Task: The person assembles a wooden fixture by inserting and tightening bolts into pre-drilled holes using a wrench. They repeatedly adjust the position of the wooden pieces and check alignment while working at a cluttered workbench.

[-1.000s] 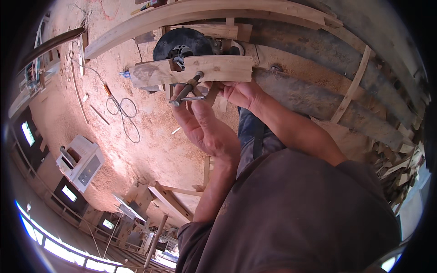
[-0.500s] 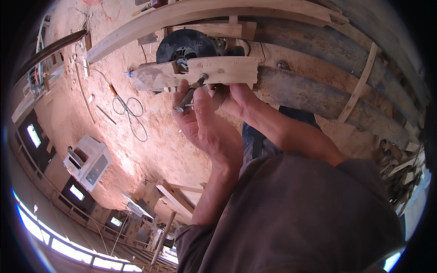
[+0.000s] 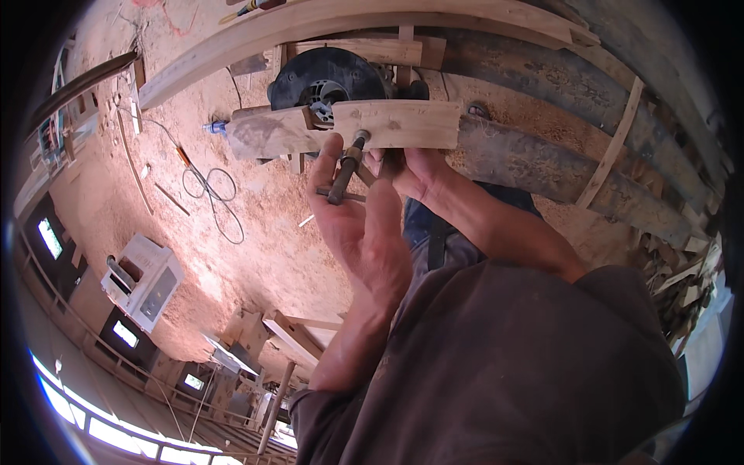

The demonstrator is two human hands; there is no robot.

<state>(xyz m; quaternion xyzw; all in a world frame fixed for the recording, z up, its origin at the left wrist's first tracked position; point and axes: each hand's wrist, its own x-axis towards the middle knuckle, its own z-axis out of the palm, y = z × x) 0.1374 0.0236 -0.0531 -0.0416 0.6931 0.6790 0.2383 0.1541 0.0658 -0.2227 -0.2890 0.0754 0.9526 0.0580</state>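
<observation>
L hand [image 3: 368, 244] half-curled round the clamp [image 3: 345, 180], R hand [image 3: 422, 172] just right of it by the board [image 3: 399, 124], can't tell if either grips, & clamp could slip, poss. nipping fingers, if seated askew.

Dark brown short-sleeved shirt [image 3: 504, 356], bare forearms [image 3: 496, 225], blue-grey trousers [image 3: 418, 225]

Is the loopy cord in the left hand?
No, the cord lies on the floor, and the left hand is at the screw.
</observation>
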